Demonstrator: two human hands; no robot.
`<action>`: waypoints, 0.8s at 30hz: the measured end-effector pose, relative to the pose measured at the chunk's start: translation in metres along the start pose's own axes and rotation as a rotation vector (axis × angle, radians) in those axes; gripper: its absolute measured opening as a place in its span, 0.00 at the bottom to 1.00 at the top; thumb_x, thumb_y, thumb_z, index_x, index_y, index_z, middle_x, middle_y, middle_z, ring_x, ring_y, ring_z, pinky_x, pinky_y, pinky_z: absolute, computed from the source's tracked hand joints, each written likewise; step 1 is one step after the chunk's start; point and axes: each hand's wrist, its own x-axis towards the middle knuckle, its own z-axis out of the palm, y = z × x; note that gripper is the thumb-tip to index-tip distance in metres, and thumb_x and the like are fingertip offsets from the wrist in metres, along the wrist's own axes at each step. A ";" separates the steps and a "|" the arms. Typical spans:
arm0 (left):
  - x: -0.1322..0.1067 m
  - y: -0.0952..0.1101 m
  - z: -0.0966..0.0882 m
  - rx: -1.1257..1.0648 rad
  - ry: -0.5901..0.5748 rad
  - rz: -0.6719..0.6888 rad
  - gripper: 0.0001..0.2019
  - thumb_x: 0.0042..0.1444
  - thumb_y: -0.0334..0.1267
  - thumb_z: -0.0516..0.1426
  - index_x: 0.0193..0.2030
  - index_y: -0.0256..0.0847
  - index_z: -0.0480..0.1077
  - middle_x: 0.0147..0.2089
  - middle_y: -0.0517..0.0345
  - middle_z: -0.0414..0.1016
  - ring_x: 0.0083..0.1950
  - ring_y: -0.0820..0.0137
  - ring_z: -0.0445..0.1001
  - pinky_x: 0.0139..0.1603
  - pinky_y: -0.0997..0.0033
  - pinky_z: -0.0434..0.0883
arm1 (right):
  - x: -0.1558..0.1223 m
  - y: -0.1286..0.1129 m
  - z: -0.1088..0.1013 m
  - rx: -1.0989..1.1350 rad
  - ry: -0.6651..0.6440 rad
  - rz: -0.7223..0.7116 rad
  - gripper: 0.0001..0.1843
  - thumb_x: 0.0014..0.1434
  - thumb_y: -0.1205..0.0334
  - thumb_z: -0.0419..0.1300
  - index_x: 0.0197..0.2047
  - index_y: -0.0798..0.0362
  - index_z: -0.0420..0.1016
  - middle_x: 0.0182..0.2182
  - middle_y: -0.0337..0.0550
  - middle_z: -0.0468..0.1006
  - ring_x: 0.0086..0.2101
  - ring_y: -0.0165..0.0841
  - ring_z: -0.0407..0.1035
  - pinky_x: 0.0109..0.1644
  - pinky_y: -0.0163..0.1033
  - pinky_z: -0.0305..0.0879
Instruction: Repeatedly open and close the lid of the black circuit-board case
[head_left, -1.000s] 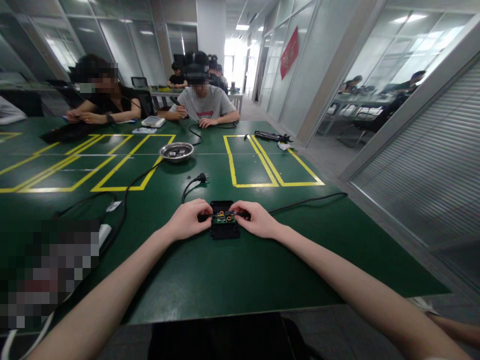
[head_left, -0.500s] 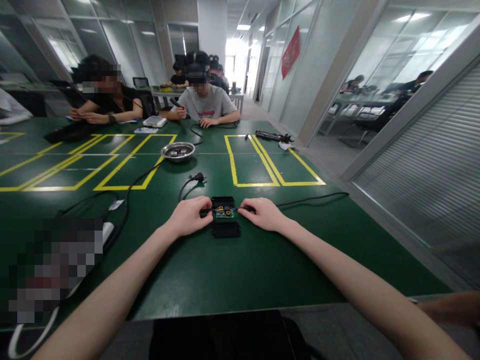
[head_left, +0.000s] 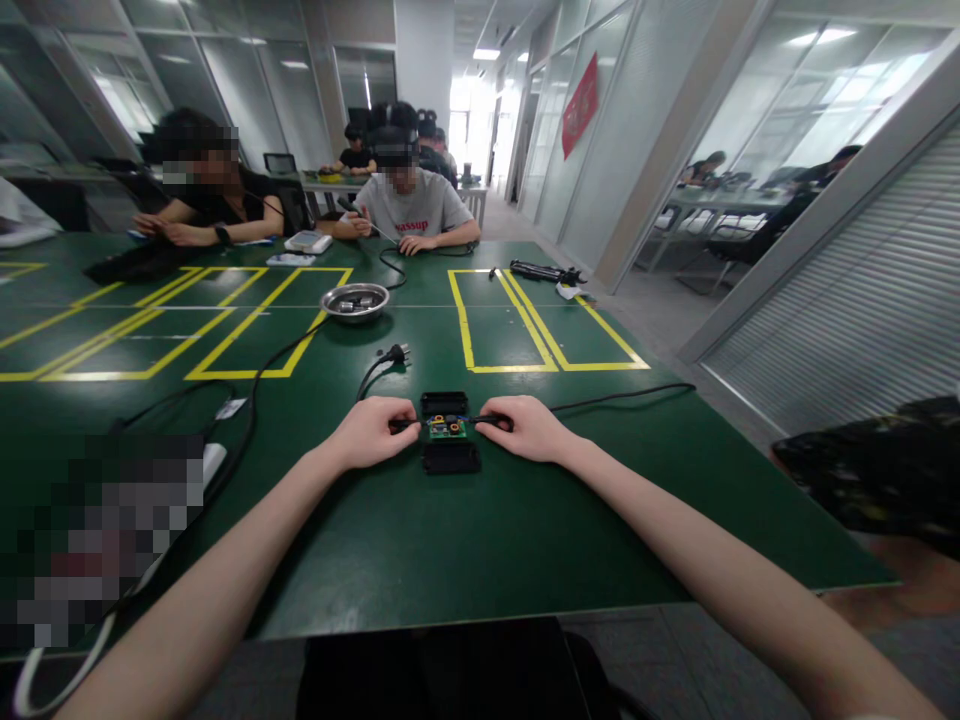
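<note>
A small green circuit board point(head_left: 448, 428) with copper-coloured coils lies on the table between my hands. Just beyond it sits one half of a black plastic case point(head_left: 444, 401), and the other half, a black cover point(head_left: 451, 459), lies on the near side. My left hand point(head_left: 373, 430) pinches the black power cable at the board's left end. On the other side my right hand point(head_left: 527, 428) is closed on the black cable there, which runs off to the right. A black plug point(head_left: 396, 354) lies on the table beyond my left hand.
A metal bowl point(head_left: 355, 303) with small metal parts stands beyond the plug. Yellow tape point(head_left: 517, 369) marks boxes on the green table point(head_left: 600, 560). A folded black tripod point(head_left: 546, 272) lies far right. Across the table two people work. A pixelated object point(head_left: 120, 530) lies at left.
My left hand has shifted slightly left, away from the board. A dark patterned shape and part of a person now show beyond the table's right edge.
</note>
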 end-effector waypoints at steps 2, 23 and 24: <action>0.000 -0.001 -0.001 0.005 0.007 -0.022 0.10 0.58 0.42 0.55 0.30 0.40 0.73 0.27 0.60 0.75 0.29 0.70 0.70 0.31 0.73 0.61 | 0.001 0.000 0.000 -0.014 0.019 0.003 0.08 0.66 0.58 0.61 0.37 0.52 0.76 0.24 0.36 0.70 0.26 0.30 0.63 0.34 0.34 0.54; -0.001 0.015 0.001 -0.166 0.070 -0.069 0.25 0.69 0.51 0.45 0.22 0.41 0.56 0.21 0.64 0.56 0.24 0.74 0.57 0.28 0.72 0.56 | -0.003 -0.001 -0.009 0.218 -0.040 0.101 0.29 0.72 0.49 0.45 0.19 0.51 0.58 0.16 0.35 0.60 0.21 0.29 0.59 0.32 0.37 0.53; -0.001 0.015 0.001 -0.162 0.062 -0.070 0.25 0.69 0.51 0.45 0.22 0.41 0.56 0.21 0.65 0.56 0.24 0.74 0.56 0.28 0.72 0.55 | -0.003 -0.002 -0.010 0.225 -0.045 0.096 0.29 0.71 0.49 0.45 0.19 0.51 0.58 0.16 0.35 0.60 0.21 0.28 0.58 0.32 0.37 0.53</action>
